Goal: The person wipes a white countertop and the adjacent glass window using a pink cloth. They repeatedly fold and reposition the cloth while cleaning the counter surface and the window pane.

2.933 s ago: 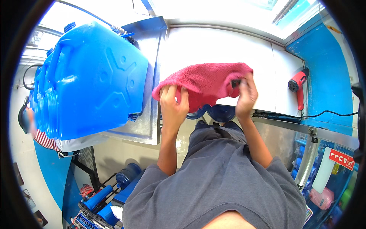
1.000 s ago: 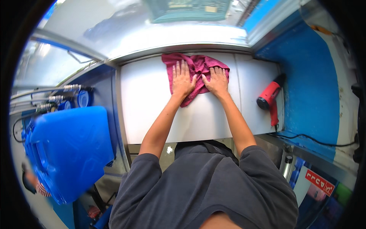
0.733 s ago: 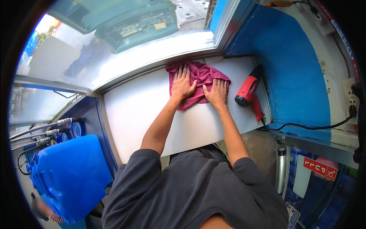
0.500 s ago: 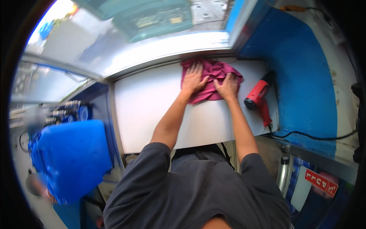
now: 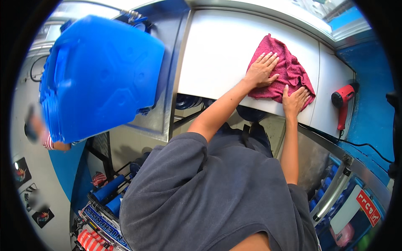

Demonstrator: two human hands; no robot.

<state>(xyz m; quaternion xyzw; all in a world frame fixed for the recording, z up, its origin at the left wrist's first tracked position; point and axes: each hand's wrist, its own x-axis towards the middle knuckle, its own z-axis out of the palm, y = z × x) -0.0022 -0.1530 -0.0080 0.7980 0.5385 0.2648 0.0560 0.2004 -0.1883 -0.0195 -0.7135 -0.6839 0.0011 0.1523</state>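
While a big blue plastic container fills the left side beside a steel panel, 2 bare hands press flat on a pink towel lying on the white worktop. Left hand rests palm down on the towel's left part, fingers spread, grip released. Right hand lies flat on the towel's near edge by the worktop's front rim, grip also released. Further right, a red heat gun lies on the worktop, near the towel but apart from it.
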